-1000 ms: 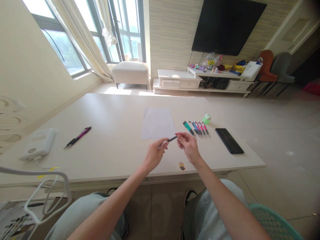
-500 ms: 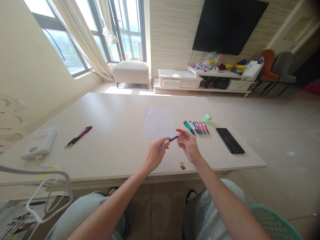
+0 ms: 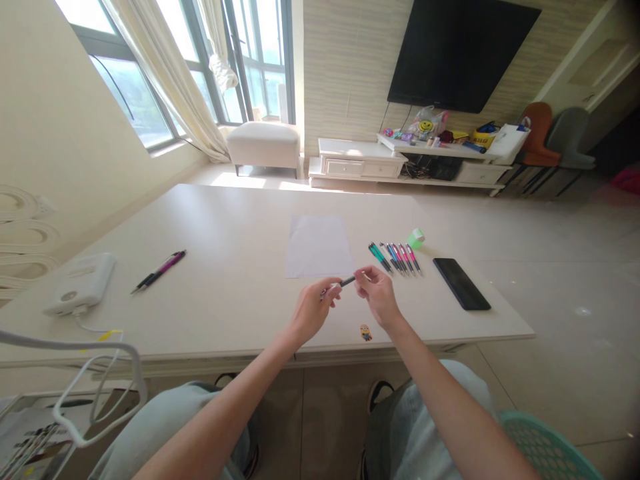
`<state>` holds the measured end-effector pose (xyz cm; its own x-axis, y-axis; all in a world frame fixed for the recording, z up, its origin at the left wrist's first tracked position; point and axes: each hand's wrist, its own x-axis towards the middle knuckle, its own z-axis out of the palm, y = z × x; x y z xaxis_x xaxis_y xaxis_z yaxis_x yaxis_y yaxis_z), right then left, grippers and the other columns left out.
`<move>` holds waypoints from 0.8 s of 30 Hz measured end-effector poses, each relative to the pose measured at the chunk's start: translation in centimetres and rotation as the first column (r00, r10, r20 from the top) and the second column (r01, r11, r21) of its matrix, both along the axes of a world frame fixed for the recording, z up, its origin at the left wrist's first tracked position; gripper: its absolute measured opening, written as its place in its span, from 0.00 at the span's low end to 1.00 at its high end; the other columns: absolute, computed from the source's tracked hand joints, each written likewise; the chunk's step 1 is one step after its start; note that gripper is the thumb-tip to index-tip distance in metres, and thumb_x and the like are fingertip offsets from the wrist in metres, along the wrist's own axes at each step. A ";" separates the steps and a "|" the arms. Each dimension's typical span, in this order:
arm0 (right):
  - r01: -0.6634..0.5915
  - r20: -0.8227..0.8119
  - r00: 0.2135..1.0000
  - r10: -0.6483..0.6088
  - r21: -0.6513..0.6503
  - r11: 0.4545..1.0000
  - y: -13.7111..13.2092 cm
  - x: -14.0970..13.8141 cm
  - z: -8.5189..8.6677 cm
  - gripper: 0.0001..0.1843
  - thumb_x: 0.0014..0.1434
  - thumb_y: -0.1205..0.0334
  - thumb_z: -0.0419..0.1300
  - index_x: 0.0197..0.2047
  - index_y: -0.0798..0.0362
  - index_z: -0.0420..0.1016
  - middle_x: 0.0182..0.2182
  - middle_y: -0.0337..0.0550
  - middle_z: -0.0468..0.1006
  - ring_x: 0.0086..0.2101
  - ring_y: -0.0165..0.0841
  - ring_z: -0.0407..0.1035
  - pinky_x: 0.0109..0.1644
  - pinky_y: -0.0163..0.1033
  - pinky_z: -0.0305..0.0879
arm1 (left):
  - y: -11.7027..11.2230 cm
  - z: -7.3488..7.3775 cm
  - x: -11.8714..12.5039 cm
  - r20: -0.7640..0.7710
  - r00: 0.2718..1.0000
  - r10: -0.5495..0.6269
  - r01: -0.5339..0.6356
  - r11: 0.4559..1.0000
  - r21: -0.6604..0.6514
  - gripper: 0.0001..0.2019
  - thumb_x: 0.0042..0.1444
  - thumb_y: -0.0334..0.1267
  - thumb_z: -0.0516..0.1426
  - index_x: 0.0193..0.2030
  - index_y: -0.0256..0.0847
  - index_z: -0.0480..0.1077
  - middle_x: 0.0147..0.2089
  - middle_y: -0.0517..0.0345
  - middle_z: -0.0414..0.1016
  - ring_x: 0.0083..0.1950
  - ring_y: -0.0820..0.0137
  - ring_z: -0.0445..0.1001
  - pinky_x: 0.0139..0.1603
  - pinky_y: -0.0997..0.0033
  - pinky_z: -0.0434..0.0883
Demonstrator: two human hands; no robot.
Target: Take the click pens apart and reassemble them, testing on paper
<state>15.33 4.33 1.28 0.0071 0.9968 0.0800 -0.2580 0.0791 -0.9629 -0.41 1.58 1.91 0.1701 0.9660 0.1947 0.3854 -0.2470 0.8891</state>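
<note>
— Where is the pen [image 3: 347, 281] held?
— Between the two hands, over the near part of the counter [image 3: 225, 300], just on the near side of the paper [image 3: 319, 245]. One part of it is gripped by the fingers of the left hand [image 3: 311, 308], and its other end is pinched at the fingertips of the right hand [image 3: 377, 295]. The small gap between the hands is bridged by the pen.
— How are the edges taken up?
— The front edge is crossed by both forearms, and the sticker [image 3: 366, 333] is placed close to it, near the right wrist. The right edge is neighboured by the phone [image 3: 461, 284]. The far edge is seen well beyond the paper.
— What room is given for moving?
— Leftward, a broad stretch of counter is shown between the left hand and the pair of pens [image 3: 164, 269], with the white box [image 3: 83, 285] past them. Rightward, the room is narrowed by the row of pens [image 3: 396, 257], the green bottle [image 3: 416, 239] and the phone.
— And how is the pen seen?
— Slim and dark between the fingers, and slanted. The rest is mostly covered by the left hand, so its full colouring cannot be told.
</note>
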 end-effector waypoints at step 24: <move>-0.023 -0.103 0.994 0.021 -0.024 0.999 0.2 0.1 0.0 0.15 0.44 0.53 0.68 0.32 0.53 0.76 0.20 0.36 0.67 0.22 0.25 0.58 0.23 0.33 0.52 | 0.2 -0.6 0.2 0.090 0.996 0.030 -0.029 1.000 -0.007 0.15 0.58 0.46 0.51 0.43 0.40 0.71 0.28 0.60 0.75 0.25 0.74 0.71 0.32 0.74 0.68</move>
<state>15.43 4.49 1.31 -0.0078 0.9985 0.0549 -0.3572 0.0485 -0.9328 -0.25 1.77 1.30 0.1235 0.9715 0.2025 0.3109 -0.2317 0.9218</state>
